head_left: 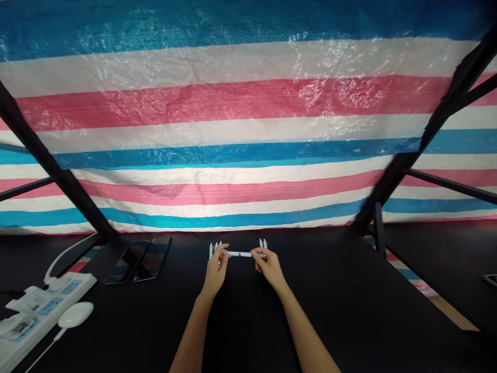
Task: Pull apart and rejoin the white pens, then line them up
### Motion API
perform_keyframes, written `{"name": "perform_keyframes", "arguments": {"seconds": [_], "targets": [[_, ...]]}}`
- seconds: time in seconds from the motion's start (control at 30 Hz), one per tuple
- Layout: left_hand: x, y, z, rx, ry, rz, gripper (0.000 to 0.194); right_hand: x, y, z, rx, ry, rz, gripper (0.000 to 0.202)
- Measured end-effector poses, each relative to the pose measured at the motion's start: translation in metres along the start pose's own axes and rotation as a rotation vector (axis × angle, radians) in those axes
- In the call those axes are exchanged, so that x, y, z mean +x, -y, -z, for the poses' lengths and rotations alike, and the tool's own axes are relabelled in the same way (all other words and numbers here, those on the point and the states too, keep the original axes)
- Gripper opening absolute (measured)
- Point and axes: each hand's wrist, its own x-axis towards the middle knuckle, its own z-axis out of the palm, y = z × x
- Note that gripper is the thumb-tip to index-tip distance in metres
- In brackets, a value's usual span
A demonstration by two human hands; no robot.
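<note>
A white pen [240, 254] is held level between my two hands, above the black table. The fingers of my left hand [216, 269] pinch its left end. My right hand [268, 266] pinches the right end between thumb and fingers. Just behind my left hand stand out the tips of several white pens [211, 250], partly covered by the fingers. Two more white pen tips [263, 243] show behind my right hand, their lower parts hidden by it.
Two dark phones [127, 262] [152, 260] lie on the black table [248, 321] at the left. A white power strip [50, 311] with plugs and a round white charger [76, 314] sit nearer the left edge. Black metal posts [58, 173] [392, 178] flank a striped sheet [233, 155].
</note>
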Motion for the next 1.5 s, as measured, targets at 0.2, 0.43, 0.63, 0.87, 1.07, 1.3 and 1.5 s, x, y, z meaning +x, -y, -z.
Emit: {"name": "perform_keyframes", "arguments": {"seconds": [0.2,0.43,0.63,0.87,1.07,1.3,1.5], "targets": [[-0.002,0.0,-0.001,0.041,-0.019,-0.046,0.034,0.003,-0.003,0.002,0.033,-0.03,-0.058,0.042],[-0.003,-0.003,0.002,0.032,-0.015,0.039,0.038,0.001,0.003,-0.001,0.026,0.04,0.079,0.032],[-0.002,-0.003,0.002,-0.016,-0.014,0.05,0.039,0.0,0.001,-0.001,-0.002,0.057,0.058,0.035],[-0.001,-0.002,-0.001,-0.055,0.01,-0.014,0.037,-0.001,0.002,0.002,-0.018,0.125,-0.001,0.038],[-0.003,-0.004,-0.003,-0.004,0.03,-0.055,0.033,-0.001,0.001,0.009,-0.039,0.125,-0.045,0.04],[-0.002,-0.006,-0.005,-0.087,-0.073,-0.027,0.033,0.001,0.007,0.009,0.023,0.136,-0.086,0.041],[0.003,-0.009,-0.005,-0.45,-0.213,0.153,0.049,-0.019,0.009,-0.013,0.052,0.15,-0.075,0.053]]}}
